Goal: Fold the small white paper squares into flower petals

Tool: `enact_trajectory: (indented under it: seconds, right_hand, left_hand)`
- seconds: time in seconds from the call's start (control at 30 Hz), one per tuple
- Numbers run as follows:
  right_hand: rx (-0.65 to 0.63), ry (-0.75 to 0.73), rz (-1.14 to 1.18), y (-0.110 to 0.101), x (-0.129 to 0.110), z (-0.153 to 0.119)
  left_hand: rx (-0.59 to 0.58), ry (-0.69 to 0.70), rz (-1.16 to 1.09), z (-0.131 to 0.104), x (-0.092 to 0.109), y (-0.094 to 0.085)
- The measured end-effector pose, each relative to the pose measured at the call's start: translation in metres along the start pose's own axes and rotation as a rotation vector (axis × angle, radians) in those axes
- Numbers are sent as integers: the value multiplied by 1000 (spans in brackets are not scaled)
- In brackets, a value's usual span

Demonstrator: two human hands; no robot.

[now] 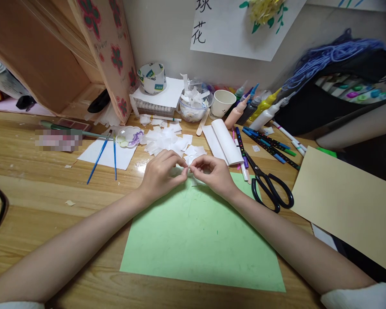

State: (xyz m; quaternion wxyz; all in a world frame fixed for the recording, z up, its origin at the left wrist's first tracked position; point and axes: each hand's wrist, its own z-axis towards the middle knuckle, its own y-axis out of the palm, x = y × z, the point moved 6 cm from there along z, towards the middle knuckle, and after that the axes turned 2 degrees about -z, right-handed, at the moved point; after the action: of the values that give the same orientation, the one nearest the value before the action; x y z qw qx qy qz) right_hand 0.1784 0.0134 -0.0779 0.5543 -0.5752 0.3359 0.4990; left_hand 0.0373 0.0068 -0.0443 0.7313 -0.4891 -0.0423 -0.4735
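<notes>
Forearms [83, 241] reach over the green sheet [199, 244]; above its far part, left hand [165, 171] and right hand [215, 174] meet, fingers of both seemingly clamped on a tiny pale scrap [188, 168], its shape too small to tell; a light, even pinch should suit it, with small turns rather than tugs; knuckles are best kept off the loose white papers [167, 139] just beyond; scissors [270, 186] lie near the right wrist, so avoid swinging it outward.
</notes>
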Motion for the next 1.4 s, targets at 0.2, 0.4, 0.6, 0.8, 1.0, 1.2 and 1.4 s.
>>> enact_trajectory:
  seconds: [0.2, 0.4, 0.6, 0.8, 1.0, 1.2, 1.4]
  right_hand:
    - [18, -4, 11, -1, 0, 1]
    - [23, -3, 40, -1, 0, 2]
    - [5, -11, 58, -1, -2, 1]
    - [54, -38, 76, -4, -1, 1]
    - [75, -106, 25, -6, -9, 0]
    - [71, -207, -53, -4, -15, 0]
    - [64, -258, -42, -4, -21, -1]
  left_hand:
    - [5, -19, -9, 0, -2, 0]
    - [16, -39, 7, 1, -2, -2]
    - [-56, -185, -56, 2, -10, 2]
    - [-176, -210, -116, 2, -15, 9]
    - [-206, -145, -159, 1, -9, 10]
    - [-172, -75, -124, 1, -4, 8]
    - [-60, -67, -130, 3, -3, 0]
